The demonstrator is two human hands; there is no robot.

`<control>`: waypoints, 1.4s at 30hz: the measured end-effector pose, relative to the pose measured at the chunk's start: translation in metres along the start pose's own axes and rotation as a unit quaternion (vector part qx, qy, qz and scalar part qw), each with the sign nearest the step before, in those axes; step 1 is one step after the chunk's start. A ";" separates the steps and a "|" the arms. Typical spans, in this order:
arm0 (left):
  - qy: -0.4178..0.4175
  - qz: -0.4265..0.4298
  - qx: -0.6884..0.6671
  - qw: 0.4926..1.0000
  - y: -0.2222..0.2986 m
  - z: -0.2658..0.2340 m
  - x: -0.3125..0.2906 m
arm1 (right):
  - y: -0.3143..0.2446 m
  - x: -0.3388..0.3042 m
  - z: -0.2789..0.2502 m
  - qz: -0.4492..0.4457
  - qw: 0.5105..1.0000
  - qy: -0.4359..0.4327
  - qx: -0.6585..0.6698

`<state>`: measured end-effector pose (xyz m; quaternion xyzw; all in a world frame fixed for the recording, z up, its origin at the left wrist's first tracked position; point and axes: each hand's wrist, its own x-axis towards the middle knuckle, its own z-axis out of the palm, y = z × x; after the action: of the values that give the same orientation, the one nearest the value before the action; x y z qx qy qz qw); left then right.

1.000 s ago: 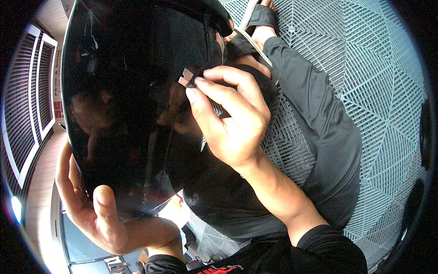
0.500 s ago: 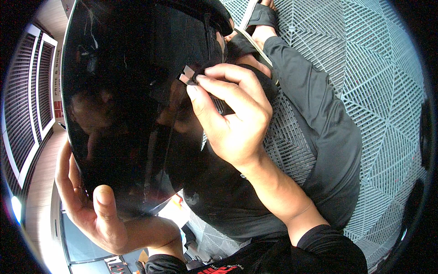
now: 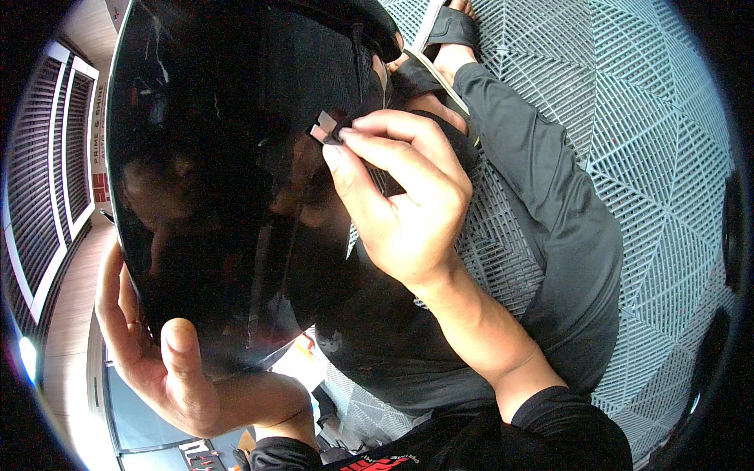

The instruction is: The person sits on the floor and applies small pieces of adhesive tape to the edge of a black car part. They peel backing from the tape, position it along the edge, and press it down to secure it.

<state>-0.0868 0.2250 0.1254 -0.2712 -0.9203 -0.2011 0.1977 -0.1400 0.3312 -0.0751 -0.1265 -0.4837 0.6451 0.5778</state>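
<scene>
A large glossy black curved panel (image 3: pixel 204 259), full of reflections, takes up the left and middle of the head view. On its surface my right hand (image 3: pixel 408 188) pinches a small dark block (image 3: pixel 325 128) between thumb and fingertips; the block's exact kind does not show. My left hand (image 3: pixel 165 361) rests against the panel's lower left edge. Its fingers are stretched up along that edge, partly behind it, and the thumb stands apart from them.
My legs in dark trousers (image 3: pixel 573 259) lie folded to the right, with a black sandal (image 3: pixel 454 28) at the top. Grey grid tiles (image 3: pixel 667 157) form the floor. Several tools (image 3: pixel 203 455) show small at the lower left, near a white sheet (image 3: pixel 298 365) under the panel.
My right hand and the small block have shifted very slightly to the right. My left hand and the panel look the same.
</scene>
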 end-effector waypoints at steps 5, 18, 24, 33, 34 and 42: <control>-0.001 0.005 -0.003 1.000 -0.001 0.000 0.000 | 0.001 0.000 0.000 0.001 1.000 0.002 -0.001; 0.031 0.017 -0.032 0.999 -0.001 0.007 -0.001 | 0.004 0.001 -0.001 -0.001 1.000 0.018 0.007; 0.035 0.020 -0.025 0.999 0.002 0.008 0.000 | 0.011 0.000 -0.003 -0.034 0.999 0.001 0.000; 0.051 0.025 -0.020 0.998 0.003 0.009 0.000 | 0.012 0.004 -0.003 -0.072 0.997 0.012 -0.008; 0.052 0.026 -0.019 0.998 0.003 0.009 0.000 | 0.012 0.003 -0.002 -0.075 0.997 0.017 -0.008; 0.072 0.032 -0.009 0.997 0.005 0.008 0.000 | 0.016 0.005 0.000 -0.103 0.994 0.040 -0.024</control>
<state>-0.0864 0.2324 0.1202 -0.2867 -0.8929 -0.2218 0.2672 -0.1508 0.3374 -0.0855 -0.1154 -0.4858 0.5645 0.6573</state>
